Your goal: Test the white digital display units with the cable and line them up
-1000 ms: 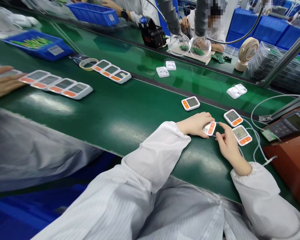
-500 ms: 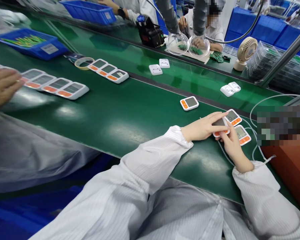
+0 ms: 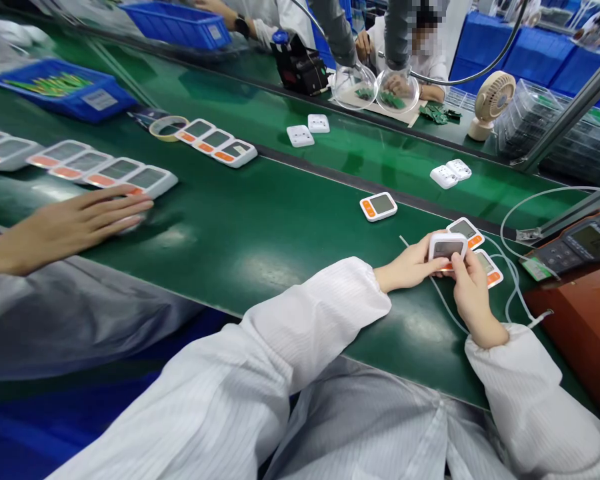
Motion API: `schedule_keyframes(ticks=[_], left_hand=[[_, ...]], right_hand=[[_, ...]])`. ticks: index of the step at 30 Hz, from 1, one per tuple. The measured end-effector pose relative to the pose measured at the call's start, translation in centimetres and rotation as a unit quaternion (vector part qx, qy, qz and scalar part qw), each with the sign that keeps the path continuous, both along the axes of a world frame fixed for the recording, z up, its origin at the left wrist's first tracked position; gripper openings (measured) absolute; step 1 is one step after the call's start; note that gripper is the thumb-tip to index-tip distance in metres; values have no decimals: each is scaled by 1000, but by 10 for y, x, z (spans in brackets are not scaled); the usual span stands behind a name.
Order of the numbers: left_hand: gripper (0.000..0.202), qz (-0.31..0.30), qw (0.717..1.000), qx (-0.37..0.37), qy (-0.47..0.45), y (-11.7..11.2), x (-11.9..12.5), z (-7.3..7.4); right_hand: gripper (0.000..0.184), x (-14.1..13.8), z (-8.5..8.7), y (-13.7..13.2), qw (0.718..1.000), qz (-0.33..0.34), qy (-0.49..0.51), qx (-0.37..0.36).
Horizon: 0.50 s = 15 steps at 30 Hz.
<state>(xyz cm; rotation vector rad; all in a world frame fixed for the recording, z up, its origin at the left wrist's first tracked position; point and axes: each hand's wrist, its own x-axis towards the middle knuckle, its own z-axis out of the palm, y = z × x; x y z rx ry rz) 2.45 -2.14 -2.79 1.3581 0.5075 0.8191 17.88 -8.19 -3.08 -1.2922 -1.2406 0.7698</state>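
Observation:
Both my hands hold a white digital monitor with a grey screen and orange buttons, tilted up towards me. My left hand grips its left side, the thumb along the lower edge. My right hand pinches its lower right corner. Right behind it on the green work surface lie two similar monitors, one farther back and one to the right, the latter partly hidden by my right hand. A thin clear tube runs beneath my hands. Another monitor lies apart to the left.
At left a co-worker's hand reaches over the near end of a monitor row. Beyond are three joined monitors, a tape roll and a blue tray. White casings lie on the far strip. A handheld meter rests on a brown box.
My left fingers have come off the monitor's screen, and the monitor is now tilted upward. The co-worker's hand has moved right along the row. White casings on the far strip have shifted left.

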Motion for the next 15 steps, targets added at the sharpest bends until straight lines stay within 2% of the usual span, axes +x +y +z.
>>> schedule_keyframes(ticks=[3, 5, 8, 15], left_hand=[[60, -7, 998, -62, -13, 3, -5, 6], [57, -13, 996, -85, -29, 7, -8, 9], [56, 8, 994, -96, -46, 13, -11, 11], [60, 12, 992, -115, -41, 18, -15, 17]], right_hand=[[43, 0, 1, -2, 999, -22, -36, 14], [45, 0, 2, -4, 999, 6, -37, 4], [43, -2, 6, -5, 997, 56, -57, -13], [39, -6, 10, -3, 992, 75, -75, -72]])
